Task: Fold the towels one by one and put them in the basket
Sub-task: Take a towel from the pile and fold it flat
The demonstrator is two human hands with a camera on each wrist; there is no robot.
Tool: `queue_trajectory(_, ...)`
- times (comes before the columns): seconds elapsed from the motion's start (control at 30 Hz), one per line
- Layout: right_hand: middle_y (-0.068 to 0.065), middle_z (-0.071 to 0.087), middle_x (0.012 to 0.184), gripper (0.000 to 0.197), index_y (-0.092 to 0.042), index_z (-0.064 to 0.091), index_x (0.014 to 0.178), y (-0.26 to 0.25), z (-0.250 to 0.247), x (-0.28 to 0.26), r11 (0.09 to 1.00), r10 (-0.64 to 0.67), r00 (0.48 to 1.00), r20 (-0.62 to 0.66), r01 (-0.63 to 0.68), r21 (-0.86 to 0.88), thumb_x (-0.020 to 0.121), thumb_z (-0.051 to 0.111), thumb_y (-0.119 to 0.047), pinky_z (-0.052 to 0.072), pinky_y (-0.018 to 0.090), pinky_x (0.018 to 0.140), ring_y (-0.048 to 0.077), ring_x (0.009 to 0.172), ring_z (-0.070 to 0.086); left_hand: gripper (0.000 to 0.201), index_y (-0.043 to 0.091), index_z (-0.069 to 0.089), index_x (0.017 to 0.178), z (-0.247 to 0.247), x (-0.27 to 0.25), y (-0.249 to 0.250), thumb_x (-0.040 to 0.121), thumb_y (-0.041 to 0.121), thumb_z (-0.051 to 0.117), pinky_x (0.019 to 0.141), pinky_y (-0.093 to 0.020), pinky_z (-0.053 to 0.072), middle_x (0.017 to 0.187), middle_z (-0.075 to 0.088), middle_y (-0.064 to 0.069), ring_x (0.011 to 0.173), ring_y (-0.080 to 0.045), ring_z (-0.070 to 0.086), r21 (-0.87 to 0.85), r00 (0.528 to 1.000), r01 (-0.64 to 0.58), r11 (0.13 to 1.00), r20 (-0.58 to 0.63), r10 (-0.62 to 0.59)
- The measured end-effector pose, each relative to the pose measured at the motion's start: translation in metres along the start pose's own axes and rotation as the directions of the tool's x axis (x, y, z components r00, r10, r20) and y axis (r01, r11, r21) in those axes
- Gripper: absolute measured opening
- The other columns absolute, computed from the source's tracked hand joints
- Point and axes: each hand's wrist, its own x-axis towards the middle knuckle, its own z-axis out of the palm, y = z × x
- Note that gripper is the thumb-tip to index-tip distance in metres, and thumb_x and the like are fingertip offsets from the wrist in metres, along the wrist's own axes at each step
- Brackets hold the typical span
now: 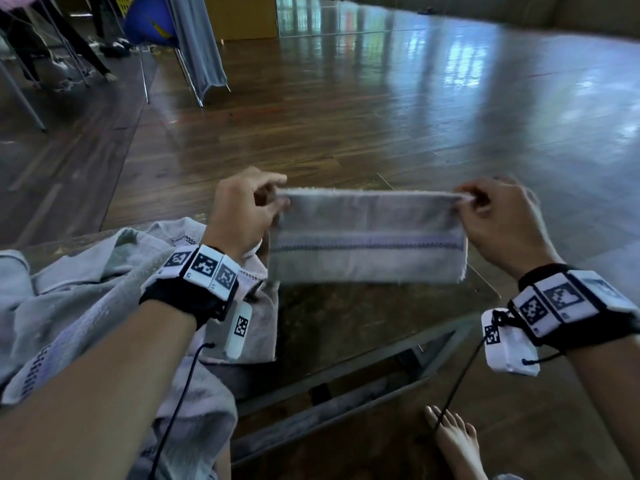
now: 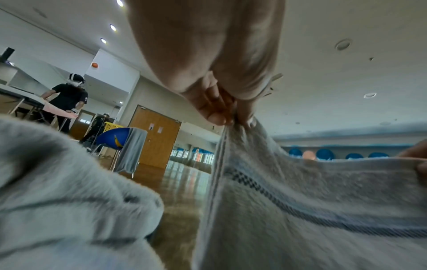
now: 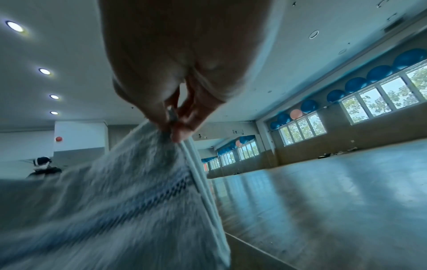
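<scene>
Starting nearest, a bare foot [image 1: 457, 441] rests on the floor beside the table [image 1: 346, 320], whose dark top carries a heap of unfolded grey towels [image 1: 86, 299] at the near left. Above the table's middle hangs the towel [image 1: 367, 237] being folded, held in the air and seemingly already doubled, though blur hides its layers. Its long axis runs left to right between the two grips: the left hand [image 1: 242, 216] pinches the upper left corner and the right hand [image 1: 502, 220] pinches the upper right corner, each thumb pressed against fingers over the hem. The towel hangs below and between both hands, neither one nearer, so the next fold likely means bringing one corner across to the other. It is soft, napped terry, pale grey with a dark woven stripe along its length. Beyond lies glossy wooden floor [image 1: 415, 98]. No basket is visible.
</scene>
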Motion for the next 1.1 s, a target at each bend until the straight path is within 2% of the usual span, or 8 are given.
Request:
queue_trajectory(0.1, 0.003, 0.052, 0.105, 0.019, -0.015, 0.072, 0.107, 0.009, -0.013, -0.006, 0.988, -0.058, 0.985, -0.165, 0.08, 0.132, 0.094, 0.059, -0.012, 0.057, 0.033, 0.081, 0.024, 0.095, 0.062, 0.017, 0.008, 0.075, 0.1, -0.015, 0.007, 0.012, 0.084, 0.012, 0.075, 0.082, -0.024, 0.054, 0.101, 0.068, -0.005, 0.087, -0.014, 0.065, -0.04, 0.982, -0.097, 0.994, -0.166, 0.089)
queue_trajectory(0.2, 0.006, 0.051, 0.11, 0.014, -0.019, 0.067, 0.104, 0.024, -0.013, -0.018, 0.972, -0.063, 0.995, -0.074, 0.078, 0.222, 0.094, 0.064, -0.009, 0.055, 0.013, 0.076, 0.005, 0.095, 0.062, 0.012, 0.01, 0.074, 0.094, -0.023, 0.001, 0.01, 0.082, 0.008, 0.076, 0.077, -0.013, 0.051, 0.098, 0.068, -0.004, 0.082, -0.009, 0.063, -0.048, 0.977, -0.141, 0.989, -0.169, 0.132)
queue_trajectory(0.3, 0.004, 0.057, 0.102, 0.019, -0.027, 0.067, 0.097, 0.045, -0.001, -0.032, 1.0, -0.018, 0.913, 0.408, 0.019, 0.004, 0.086, 0.076, -0.015, 0.048, 0.024, 0.078, 0.012, 0.086, 0.063, 0.017, 0.014, 0.074, 0.087, -0.018, -0.015, -0.004, 0.074, 0.004, 0.078, 0.078, -0.028, 0.055, 0.09, 0.069, -0.007, 0.08, -0.019, 0.064, 0.073, 0.974, 0.011, 0.997, 0.224, -0.027)
queue_trajectory(0.4, -0.009, 0.066, 0.092, 0.014, -0.03, 0.065, 0.088, 0.056, 0.012, -0.048, 0.994, 0.1, 0.799, 0.593, -0.06, -0.087, 0.084, 0.078, -0.028, 0.043, 0.025, 0.077, 0.015, 0.089, 0.065, 0.028, 0.013, 0.071, 0.094, -0.002, -0.034, -0.02, 0.069, 0.006, 0.083, 0.077, -0.037, 0.055, 0.091, 0.068, -0.01, 0.081, -0.025, 0.064, 0.233, 0.79, 0.202, 0.951, 0.536, -0.299)
queue_trajectory(0.67, 0.011, 0.063, 0.081, 0.04, -0.015, 0.057, 0.064, 0.043, 0.034, -0.048, 0.941, 0.33, 0.791, 0.516, -0.23, -0.25, 0.094, 0.058, -0.04, 0.044, 0.035, 0.065, 0.023, 0.075, 0.06, 0.038, 0.007, 0.061, 0.067, 0.03, -0.041, -0.033, 0.078, 0.039, 0.079, 0.058, -0.034, 0.047, 0.062, 0.061, -0.007, 0.063, -0.022, 0.059, 0.42, 0.796, 0.361, 0.832, 0.327, -0.51)
queue_trajectory(0.83, 0.012, 0.063, 0.087, 0.033, -0.013, 0.061, 0.069, 0.031, 0.028, -0.047, 0.926, 0.374, 0.791, 0.484, -0.288, -0.244, 0.093, 0.061, -0.035, 0.056, 0.043, 0.076, 0.026, 0.077, 0.062, 0.032, 0.002, 0.062, 0.059, 0.029, -0.037, -0.03, 0.075, 0.025, 0.078, 0.05, -0.028, 0.037, 0.057, 0.058, -0.005, 0.059, -0.019, 0.056, 0.376, 0.808, 0.415, 0.829, 0.267, -0.526)
queue_trajectory(1.0, 0.011, 0.064, 0.084, 0.028, -0.014, 0.061, 0.065, 0.02, 0.013, -0.036, 0.912, 0.41, 0.806, 0.427, -0.345, -0.222, 0.083, 0.061, -0.035, 0.056, 0.046, 0.078, 0.032, 0.078, 0.062, 0.026, 0.0, 0.07, 0.06, 0.017, -0.028, -0.026, 0.076, 0.019, 0.079, 0.062, -0.036, 0.052, 0.062, 0.069, -0.013, 0.066, -0.027, 0.065, 0.325, 0.846, 0.455, 0.829, 0.133, -0.516)
queue_trajectory(1.1, 0.007, 0.066, 0.086, 0.022, -0.018, 0.063, 0.072, 0.018, 0.013, -0.038, 0.903, 0.429, 0.751, 0.502, -0.338, -0.265, 0.083, 0.063, -0.037, 0.057, 0.046, 0.081, 0.027, 0.079, 0.063, 0.027, -0.002, 0.07, 0.066, 0.021, -0.032, -0.031, 0.074, 0.021, 0.08, 0.058, -0.036, 0.048, 0.058, 0.064, -0.007, 0.065, -0.026, 0.063, 0.347, 0.832, 0.458, 0.818, 0.156, -0.532)
